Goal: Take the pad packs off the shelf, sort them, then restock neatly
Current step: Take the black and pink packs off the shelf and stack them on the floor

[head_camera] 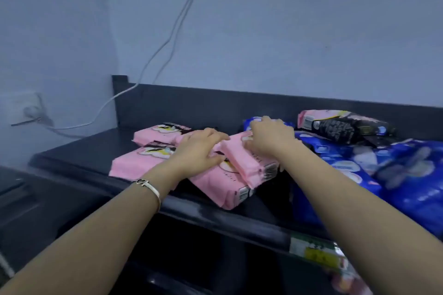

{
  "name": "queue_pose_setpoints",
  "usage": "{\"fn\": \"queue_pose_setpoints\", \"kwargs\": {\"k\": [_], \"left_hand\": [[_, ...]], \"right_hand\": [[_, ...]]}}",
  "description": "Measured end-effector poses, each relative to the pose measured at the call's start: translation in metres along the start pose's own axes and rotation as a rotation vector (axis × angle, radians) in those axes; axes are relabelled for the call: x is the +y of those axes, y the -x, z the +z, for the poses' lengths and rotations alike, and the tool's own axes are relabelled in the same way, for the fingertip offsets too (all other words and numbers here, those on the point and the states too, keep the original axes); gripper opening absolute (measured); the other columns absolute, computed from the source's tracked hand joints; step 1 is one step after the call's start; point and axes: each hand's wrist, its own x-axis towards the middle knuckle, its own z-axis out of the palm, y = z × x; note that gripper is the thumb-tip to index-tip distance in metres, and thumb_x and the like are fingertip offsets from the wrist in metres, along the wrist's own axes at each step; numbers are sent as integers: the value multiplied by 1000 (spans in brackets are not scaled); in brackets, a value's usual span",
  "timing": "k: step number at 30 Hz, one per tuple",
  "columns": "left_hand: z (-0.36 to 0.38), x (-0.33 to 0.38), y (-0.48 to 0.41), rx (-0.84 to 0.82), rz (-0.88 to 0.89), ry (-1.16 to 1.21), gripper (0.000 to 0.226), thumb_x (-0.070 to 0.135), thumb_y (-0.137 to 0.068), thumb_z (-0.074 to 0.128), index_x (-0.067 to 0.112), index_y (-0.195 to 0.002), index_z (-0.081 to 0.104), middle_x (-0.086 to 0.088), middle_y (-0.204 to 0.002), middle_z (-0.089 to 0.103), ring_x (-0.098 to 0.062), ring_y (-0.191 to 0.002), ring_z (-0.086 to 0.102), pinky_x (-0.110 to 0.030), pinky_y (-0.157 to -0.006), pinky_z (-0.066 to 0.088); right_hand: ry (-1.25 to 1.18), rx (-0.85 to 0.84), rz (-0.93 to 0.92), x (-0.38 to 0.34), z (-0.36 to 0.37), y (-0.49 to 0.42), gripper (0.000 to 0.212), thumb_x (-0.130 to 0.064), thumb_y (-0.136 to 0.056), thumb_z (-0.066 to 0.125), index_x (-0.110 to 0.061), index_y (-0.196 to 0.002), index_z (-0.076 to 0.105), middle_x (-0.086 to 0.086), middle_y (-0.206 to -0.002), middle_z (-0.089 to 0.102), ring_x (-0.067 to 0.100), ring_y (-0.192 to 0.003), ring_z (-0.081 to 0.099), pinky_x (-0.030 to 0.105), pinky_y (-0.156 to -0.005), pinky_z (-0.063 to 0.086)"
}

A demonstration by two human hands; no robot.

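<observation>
Dim bluish light, soft shadows; wide-angle bending at edges, right side motion-blurred.

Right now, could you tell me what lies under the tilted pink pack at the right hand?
The tilted pink pack rests on another pink pack. The hands cover what else lies beneath.

Printed lettering on the flat pink plastic pad packs [143, 163] too blurred to read. Fingertips of the left hand [199, 148] and right hand [268, 139] tucked out of sight against the packs, so grip unclear. Glossy blue plastic pad packs [407, 189] at the dark shelf's [79, 151] right end smeared, cut by the frame edge. Yellow-green price label [314, 252] on the shelf's front edge illegible.
</observation>
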Motion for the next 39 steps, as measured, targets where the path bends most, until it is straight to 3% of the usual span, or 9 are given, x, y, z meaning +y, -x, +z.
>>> {"fn": "queue_pose_setpoints", "kwargs": {"k": [9, 13, 16, 19, 23, 26, 30, 33, 39], "left_hand": [[34, 23, -28, -173, -218, 443, 88, 57, -83, 57, 20, -150, 15, -11, -151, 26, -21, -136, 31, -25, -109, 23], [34, 20, -21, -299, -439, 733, 87, 52, -91, 48, 14, -150, -3, -5, -155, 22, -22, -141, 26, -31, -113, 22], [23, 22, -16, -210, -379, 1030, 65, 27, -96, 50, 17, -149, 14, -10, -151, 31, -22, -135, 37, -35, -113, 29], [5, 26, -16, 51, -360, 1387, 41, 13, -96, 49, 31, -131, 38, -3, -132, 53, -16, -101, 62, -37, -81, 50], [-16, 21, -25, 285, -402, 1767, 50, 26, -99, 42, 29, -145, 24, -3, -133, 50, -30, -106, 59, -41, -61, 58], [-23, 14, -29, 369, -304, 1730, 43, 28, -101, 37, 30, -143, 27, -2, -126, 54, -25, -101, 61, -39, -74, 58], [-20, 2, -32, 184, -297, 1314, 97, 36, -76, 72, 49, -145, 5, 9, -148, 31, -22, -127, 46, -48, -95, 45], [-23, 1, -40, 283, -255, 1167, 122, 50, -55, 85, 55, -141, -1, -3, -154, 22, -24, -122, 52, -42, -94, 50], [-32, -8, -44, 335, -336, 1133, 77, 31, -78, 75, 32, -141, 29, -6, -122, 59, -13, -97, 61, -30, -82, 51]], "right_hand": [[-297, -168, 379, 56, 10, 0, 96, -76, -72, 54, -12, -140, 35, 9, -136, 50, 32, -124, 48, 45, -99, 43], [-553, -6, 374, 54, 14, -2, 56, -57, -78, 66, -10, -105, 52, 7, -107, 58, 29, -103, 56, 41, -89, 47], [-908, 209, 342, 50, 11, -8, 37, -39, -81, 69, -7, -97, 60, 12, -97, 63, 32, -96, 61, 39, -80, 50], [-1282, 335, 382, 46, 7, -19, 24, -34, -77, 67, -11, -83, 61, 16, -92, 68, 36, -92, 66, 50, -81, 55], [-1728, 296, 499, 28, -2, -24, 12, -9, -91, 53, -6, -79, 53, 14, -78, 61, 29, -73, 63, 38, -64, 54], [-1925, -48, 654, 18, 0, -27, 22, -7, -92, 36, 0, -92, 57, 14, -84, 60, 26, -73, 62, 42, -77, 52], [-1824, -368, 599, 12, 4, -18, 39, -18, -98, 34, -4, -70, 57, 10, -54, 62, 21, -39, 60, 29, -38, 52], [-1743, -474, 566, 7, 10, -12, 40, -21, -99, 37, -5, -65, 52, 6, -47, 56, 15, -34, 54, 20, -34, 47], [-1692, -546, 430, 8, 13, -11, 64, -24, -98, 40, -6, -41, 63, 7, -47, 61, 18, -37, 59, 19, -37, 47]]}}
